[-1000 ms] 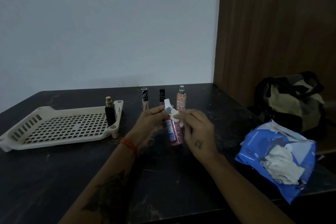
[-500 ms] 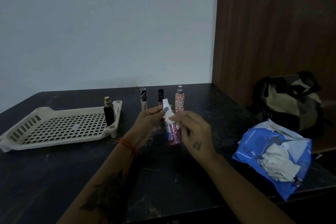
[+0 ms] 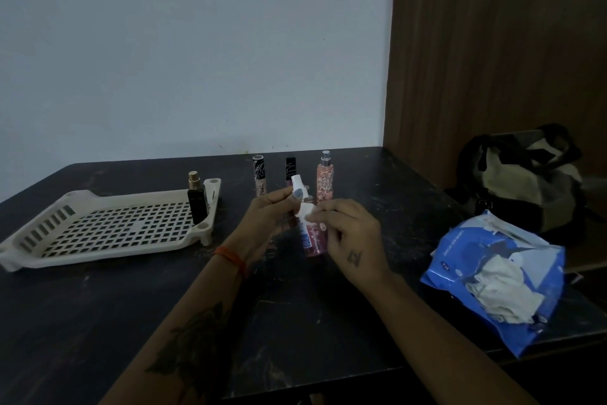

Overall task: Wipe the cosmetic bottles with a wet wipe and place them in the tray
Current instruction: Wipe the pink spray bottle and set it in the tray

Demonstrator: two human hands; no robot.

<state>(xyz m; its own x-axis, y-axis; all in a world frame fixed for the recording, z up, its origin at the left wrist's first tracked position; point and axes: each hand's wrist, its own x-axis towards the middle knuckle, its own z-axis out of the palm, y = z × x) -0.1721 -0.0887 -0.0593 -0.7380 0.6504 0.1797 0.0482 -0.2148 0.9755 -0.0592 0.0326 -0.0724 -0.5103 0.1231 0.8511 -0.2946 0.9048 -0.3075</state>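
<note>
While the left hand (image 3: 267, 217) grips the pink spray bottle (image 3: 313, 240) near its white nozzle, the right hand (image 3: 349, 233) pinches a wet wipe (image 3: 307, 211) against the neck. Both hands hide much of the bottle; its label is unreadable. Against half a second ago, the wipe sits slightly lower. One dark bottle (image 3: 197, 204) stands in the tray (image 3: 98, 240); three bottles (image 3: 259, 179) wait behind on the table (image 3: 312, 322), wipe pack (image 3: 492, 279) to the right.
</note>
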